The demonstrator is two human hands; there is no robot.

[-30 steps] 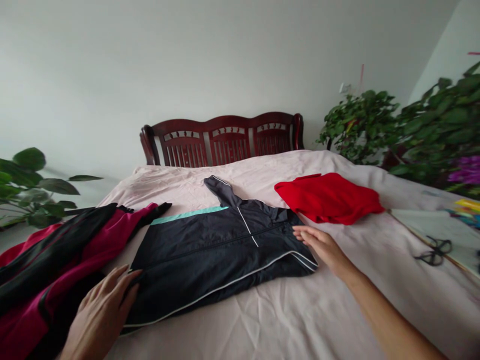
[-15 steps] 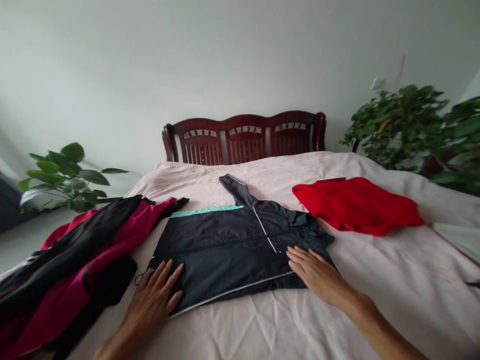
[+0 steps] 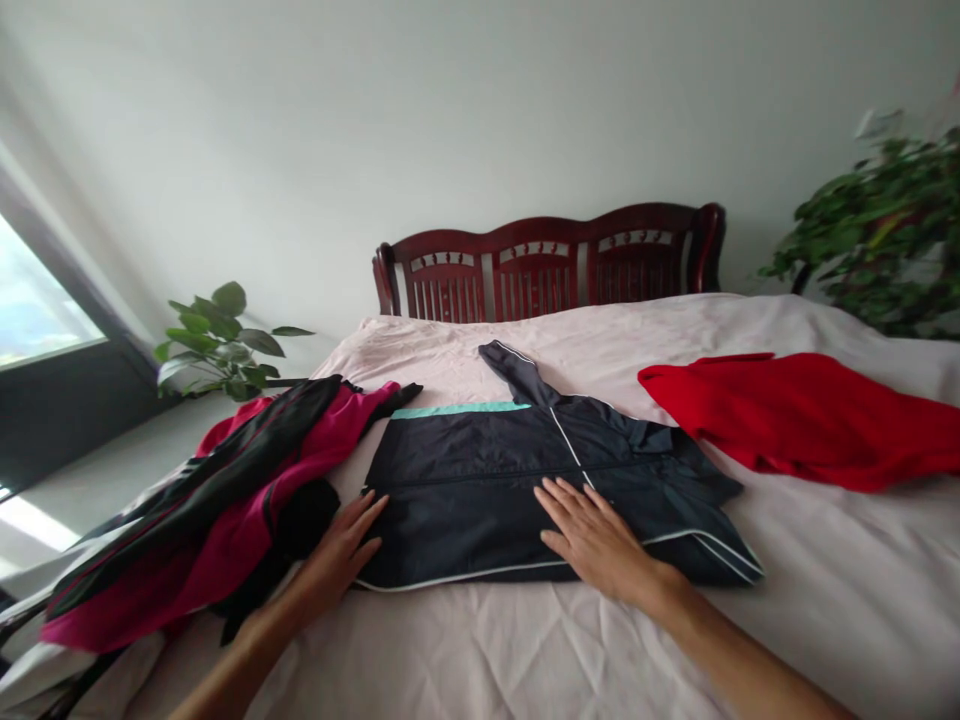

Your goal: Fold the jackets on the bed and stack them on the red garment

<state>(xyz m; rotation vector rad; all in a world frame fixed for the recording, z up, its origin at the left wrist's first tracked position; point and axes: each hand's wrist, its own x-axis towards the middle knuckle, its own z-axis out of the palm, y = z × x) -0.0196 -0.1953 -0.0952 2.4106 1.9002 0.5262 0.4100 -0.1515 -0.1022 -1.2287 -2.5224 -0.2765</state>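
A folded dark navy jacket (image 3: 480, 470) with a teal stripe and white piping lies on the pale pink bed sheet (image 3: 570, 640). My left hand (image 3: 341, 555) rests flat, fingers stretched out, at the jacket's near left corner. My right hand (image 3: 596, 540) lies flat and open on the jacket's lower middle, fingers spread and pointing away from me. Neither hand holds anything.
A magenta and black garment (image 3: 225, 490) is heaped on the left of the bed. A red garment (image 3: 810, 415) lies at the right. A dark wooden headboard (image 3: 547, 265) stands behind. Potted plants sit at the left (image 3: 217, 340) and right (image 3: 877, 230); a window (image 3: 37, 300) is at far left.
The view has swung left. My right hand slid from the jacket's right edge leftward onto its middle, and my left hand moved to the near left corner.
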